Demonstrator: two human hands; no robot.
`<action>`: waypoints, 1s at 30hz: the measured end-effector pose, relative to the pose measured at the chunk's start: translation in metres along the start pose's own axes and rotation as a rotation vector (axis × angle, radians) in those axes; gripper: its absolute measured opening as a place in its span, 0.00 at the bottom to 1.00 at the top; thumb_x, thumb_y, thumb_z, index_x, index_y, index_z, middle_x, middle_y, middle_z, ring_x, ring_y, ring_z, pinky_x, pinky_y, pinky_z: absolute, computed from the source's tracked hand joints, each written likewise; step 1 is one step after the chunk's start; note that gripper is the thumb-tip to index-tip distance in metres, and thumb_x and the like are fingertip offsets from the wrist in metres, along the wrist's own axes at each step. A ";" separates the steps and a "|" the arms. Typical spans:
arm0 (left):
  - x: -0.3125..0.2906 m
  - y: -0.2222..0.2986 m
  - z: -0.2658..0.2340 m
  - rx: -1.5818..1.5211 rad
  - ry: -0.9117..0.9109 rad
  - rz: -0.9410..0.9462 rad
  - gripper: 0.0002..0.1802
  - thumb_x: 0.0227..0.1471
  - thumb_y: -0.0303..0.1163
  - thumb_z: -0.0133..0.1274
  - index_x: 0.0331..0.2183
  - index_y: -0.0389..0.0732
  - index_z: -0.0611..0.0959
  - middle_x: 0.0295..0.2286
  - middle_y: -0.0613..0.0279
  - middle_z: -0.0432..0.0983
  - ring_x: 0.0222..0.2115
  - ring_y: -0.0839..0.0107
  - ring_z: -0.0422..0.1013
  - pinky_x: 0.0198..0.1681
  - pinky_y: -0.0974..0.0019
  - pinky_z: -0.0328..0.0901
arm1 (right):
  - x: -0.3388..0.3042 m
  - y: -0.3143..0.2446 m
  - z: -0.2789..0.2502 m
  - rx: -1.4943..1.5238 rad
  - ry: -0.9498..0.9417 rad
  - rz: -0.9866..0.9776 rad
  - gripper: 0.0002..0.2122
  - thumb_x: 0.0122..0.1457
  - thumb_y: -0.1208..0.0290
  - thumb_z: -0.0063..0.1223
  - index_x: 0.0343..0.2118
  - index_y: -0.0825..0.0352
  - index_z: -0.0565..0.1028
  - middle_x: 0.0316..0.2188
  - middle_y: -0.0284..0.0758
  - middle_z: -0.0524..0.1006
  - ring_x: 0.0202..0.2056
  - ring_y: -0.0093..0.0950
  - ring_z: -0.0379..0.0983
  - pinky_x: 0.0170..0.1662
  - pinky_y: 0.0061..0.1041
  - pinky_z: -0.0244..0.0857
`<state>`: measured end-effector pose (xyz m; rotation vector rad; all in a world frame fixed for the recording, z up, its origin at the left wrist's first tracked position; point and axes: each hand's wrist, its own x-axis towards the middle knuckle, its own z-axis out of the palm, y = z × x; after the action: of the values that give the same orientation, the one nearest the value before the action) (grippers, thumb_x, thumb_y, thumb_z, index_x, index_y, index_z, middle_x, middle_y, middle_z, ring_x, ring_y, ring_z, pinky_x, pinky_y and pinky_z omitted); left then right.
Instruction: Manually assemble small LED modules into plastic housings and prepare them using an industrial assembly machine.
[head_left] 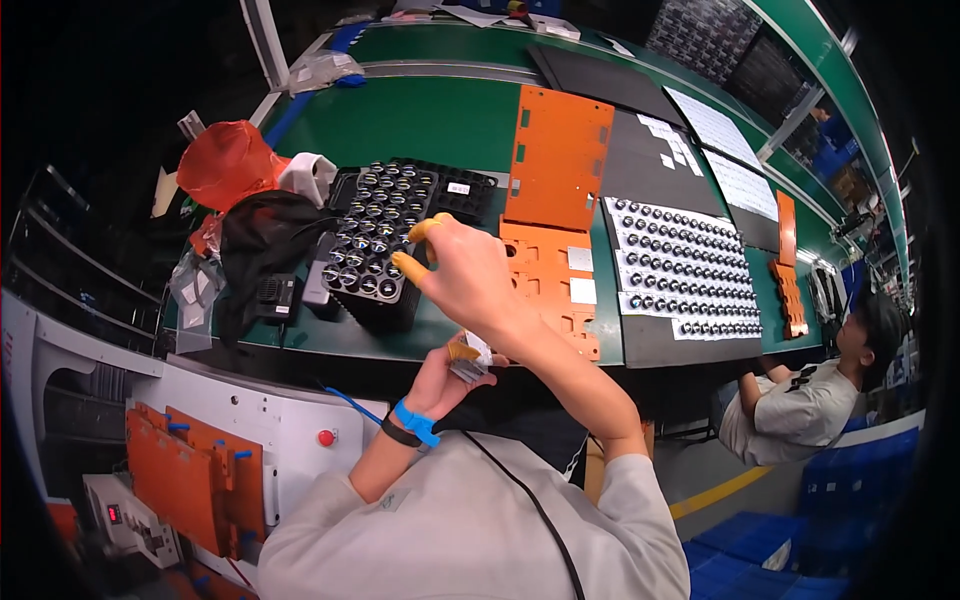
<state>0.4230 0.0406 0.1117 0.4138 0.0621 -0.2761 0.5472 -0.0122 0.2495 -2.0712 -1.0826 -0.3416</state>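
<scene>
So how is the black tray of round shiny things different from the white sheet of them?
The black tray stands tall, perhaps as a stack, while the white sheet looks thin and flat. The right hand is at the tray, but no hand is over the sheet. Both hold rows of dark, round pieces.

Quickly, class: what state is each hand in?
Left hand: holding a small silvery item.
Right hand: open, thumb and finger apart at the black tray.

Green workbench (440,125), yellow-striped grey floor (703,480)
</scene>
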 end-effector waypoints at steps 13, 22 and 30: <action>-0.001 0.006 0.024 -0.119 0.304 -0.012 0.23 0.67 0.39 0.37 0.57 0.40 0.72 0.50 0.55 0.75 0.48 0.58 0.74 0.51 0.55 0.71 | 0.024 -0.011 0.016 -0.113 -0.132 0.099 0.15 0.50 0.62 0.68 0.30 0.70 0.80 0.28 0.42 0.80 0.29 0.41 0.79 0.32 0.38 0.71; 0.009 -0.002 0.009 0.056 0.027 0.004 0.20 0.68 0.42 0.41 0.49 0.38 0.77 0.38 0.56 0.80 0.37 0.58 0.78 0.38 0.63 0.71 | -0.049 0.011 -0.044 0.435 -0.010 0.334 0.12 0.54 0.75 0.64 0.39 0.68 0.75 0.26 0.23 0.70 0.25 0.13 0.60 0.28 0.15 0.57; 0.020 -0.012 0.017 -0.020 0.128 0.100 0.21 0.67 0.40 0.47 0.54 0.37 0.75 0.40 0.60 0.77 0.34 0.68 0.72 0.37 0.67 0.67 | -0.131 0.039 -0.066 0.564 -0.053 0.480 0.12 0.57 0.79 0.60 0.45 0.70 0.80 0.28 0.22 0.74 0.23 0.10 0.61 0.27 0.12 0.57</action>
<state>0.4391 0.0180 0.1199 0.4134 0.1687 -0.1498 0.5054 -0.1513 0.2041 -1.7497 -0.5837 0.2368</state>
